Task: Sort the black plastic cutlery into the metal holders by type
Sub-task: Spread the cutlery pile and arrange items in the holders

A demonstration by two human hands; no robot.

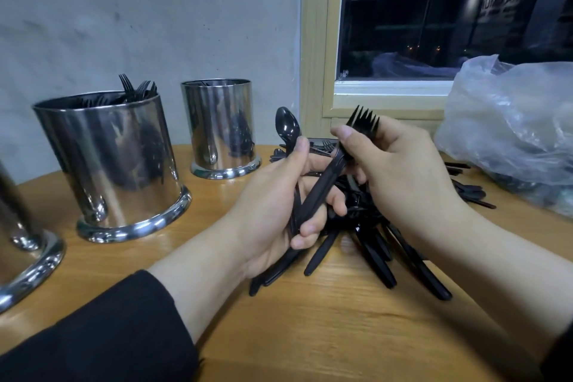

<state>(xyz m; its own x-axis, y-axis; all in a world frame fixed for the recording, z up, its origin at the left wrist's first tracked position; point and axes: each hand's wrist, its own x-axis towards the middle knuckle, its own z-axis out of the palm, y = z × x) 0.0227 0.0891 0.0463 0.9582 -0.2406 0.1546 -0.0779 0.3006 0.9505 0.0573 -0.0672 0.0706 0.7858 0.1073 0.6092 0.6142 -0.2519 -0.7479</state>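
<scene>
Above cutlery pile (366,226): left hand (279,208) grips spoon (287,127); right hand (400,170) pinches fork (356,136).

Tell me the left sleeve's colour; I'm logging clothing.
Black: the sleeve shows plainly at lower left in the head view.

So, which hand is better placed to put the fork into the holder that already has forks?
Probably the left hand: it already grips the fork handle and is nearer the fork holder. The right hand only pinches the fork near its head, farther away.
</scene>
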